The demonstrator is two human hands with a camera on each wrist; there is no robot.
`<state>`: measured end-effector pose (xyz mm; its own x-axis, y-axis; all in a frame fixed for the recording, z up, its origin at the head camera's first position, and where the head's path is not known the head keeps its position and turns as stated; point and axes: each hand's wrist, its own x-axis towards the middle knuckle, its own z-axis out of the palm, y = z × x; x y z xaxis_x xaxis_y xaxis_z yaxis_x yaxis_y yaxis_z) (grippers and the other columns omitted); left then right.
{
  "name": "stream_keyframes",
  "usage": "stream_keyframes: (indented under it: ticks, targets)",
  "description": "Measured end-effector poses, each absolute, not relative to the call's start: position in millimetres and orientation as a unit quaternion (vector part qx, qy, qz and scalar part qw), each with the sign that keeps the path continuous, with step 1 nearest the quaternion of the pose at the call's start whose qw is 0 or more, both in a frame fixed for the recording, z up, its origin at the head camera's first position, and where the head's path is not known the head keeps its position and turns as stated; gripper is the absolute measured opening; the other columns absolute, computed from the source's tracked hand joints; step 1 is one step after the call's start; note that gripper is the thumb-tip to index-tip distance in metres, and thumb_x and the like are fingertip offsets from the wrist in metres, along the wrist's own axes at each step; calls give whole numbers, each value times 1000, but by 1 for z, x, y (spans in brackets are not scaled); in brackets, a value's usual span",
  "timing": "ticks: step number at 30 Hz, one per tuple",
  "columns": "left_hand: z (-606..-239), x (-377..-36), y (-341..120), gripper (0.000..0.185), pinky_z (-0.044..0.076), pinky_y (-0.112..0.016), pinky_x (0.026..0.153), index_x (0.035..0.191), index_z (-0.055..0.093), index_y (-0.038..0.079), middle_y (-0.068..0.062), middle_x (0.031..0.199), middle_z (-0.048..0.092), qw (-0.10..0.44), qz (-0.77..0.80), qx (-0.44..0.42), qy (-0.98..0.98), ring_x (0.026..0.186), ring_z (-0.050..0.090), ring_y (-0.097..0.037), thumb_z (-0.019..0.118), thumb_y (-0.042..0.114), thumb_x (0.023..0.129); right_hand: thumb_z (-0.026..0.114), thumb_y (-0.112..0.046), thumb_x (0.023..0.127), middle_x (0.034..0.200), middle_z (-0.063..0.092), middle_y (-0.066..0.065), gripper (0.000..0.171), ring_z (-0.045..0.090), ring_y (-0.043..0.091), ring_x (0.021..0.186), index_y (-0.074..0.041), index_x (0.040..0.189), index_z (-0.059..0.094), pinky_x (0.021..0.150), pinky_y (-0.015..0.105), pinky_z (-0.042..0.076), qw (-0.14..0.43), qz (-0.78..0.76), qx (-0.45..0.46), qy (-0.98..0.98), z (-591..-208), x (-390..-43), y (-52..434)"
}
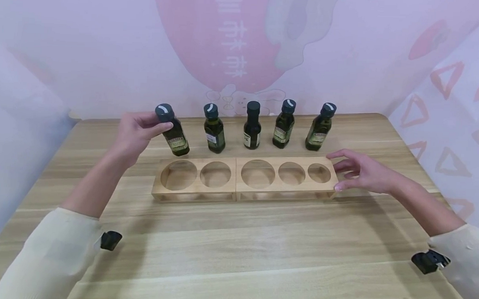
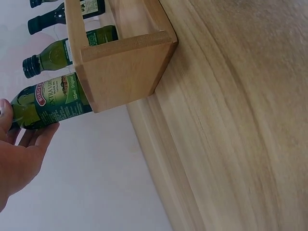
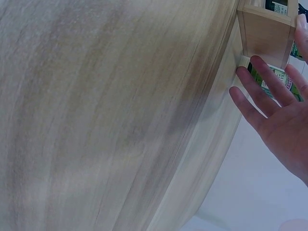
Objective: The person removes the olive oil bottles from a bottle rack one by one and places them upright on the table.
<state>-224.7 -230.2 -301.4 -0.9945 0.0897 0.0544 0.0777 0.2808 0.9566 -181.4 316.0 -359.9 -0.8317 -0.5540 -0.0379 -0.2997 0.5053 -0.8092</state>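
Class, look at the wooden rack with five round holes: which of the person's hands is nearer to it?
Right. The right hand touches the wooden rack at its right end; the left hand is lifted behind its left end, holding a bottle.

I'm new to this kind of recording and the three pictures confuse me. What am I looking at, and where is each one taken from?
There is no machine here: a person works with two bare hands. The big picture comes from a camera on the person's head, looking down at a wooden table. The other two come from cameras on the wrists, so they look tilted and very close.

On the table lies a wooden rack with five round holes, all unfilled. Behind it stand four olive oil bottles in a row. The left hand holds a fifth bottle by its top, tilted, behind the rack's left end; the left wrist view shows its label. The right hand, fingers straight, rests at the rack's right end and holds nothing.
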Motion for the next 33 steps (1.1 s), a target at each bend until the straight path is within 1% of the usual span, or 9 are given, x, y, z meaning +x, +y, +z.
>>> stream_keyframes:
  ticks: [5,9,12,16,18,20,23,26,33]
  targets:
    - [-302,-226,-228,17,37,-47,120,114,79,18,20,94,77,2,589,46,807,111,65,-1,75,14,97,86,2,81,133,63,31,75,64,3,112,5,145,47,95,52,57,148,-431,-248,855,-360,-181,316]
    - [-304,-228,-230,14,38,-46,119,108,79,23,22,91,76,5,591,38,806,107,65,0,75,15,97,86,0,81,134,63,30,75,66,11,115,3,145,47,96,53,57,149,-427,-247,857,-360,-182,316]
    - [-306,-230,-231,13,38,-46,119,106,79,26,23,92,76,7,588,34,808,109,64,0,76,17,97,87,-1,82,134,63,29,75,66,15,116,3,146,47,96,53,56,149,-425,-246,858,-361,-183,315]
    - [-308,-234,-232,13,40,-44,118,107,79,25,23,93,76,6,582,37,812,111,63,-1,76,18,97,86,0,82,134,63,29,75,65,11,115,3,146,47,96,52,56,150,-426,-245,858,-360,-183,316]
    - [-310,-236,-232,12,44,-38,115,105,79,26,23,92,76,6,582,37,812,110,64,0,76,18,97,86,0,82,134,63,29,75,65,11,115,3,146,47,96,52,56,149,-426,-246,858,-360,-182,316]
    - [-311,-238,-232,13,47,-32,111,102,80,28,22,91,76,6,585,36,810,108,64,1,76,17,97,86,0,82,134,63,30,75,66,16,116,3,146,47,96,52,56,148,-425,-247,858,-360,-182,316]
    - [-312,-239,-233,15,50,-25,105,99,79,31,20,93,77,9,589,34,807,105,65,3,76,16,97,86,0,82,134,63,30,75,66,30,118,4,146,47,96,54,56,145,-422,-249,860,-360,-182,316]
    - [-314,-241,-234,15,51,-25,105,98,78,32,19,94,77,13,592,32,805,104,66,3,76,17,97,86,0,82,134,63,30,75,65,41,119,4,145,47,96,56,55,145,-421,-249,860,-360,-182,316]
    - [-317,-245,-236,14,51,-25,105,106,77,25,21,94,76,21,603,23,797,103,66,3,78,17,95,86,1,82,134,62,30,74,64,42,119,5,145,47,96,56,56,146,-424,-245,860,-359,-181,316]
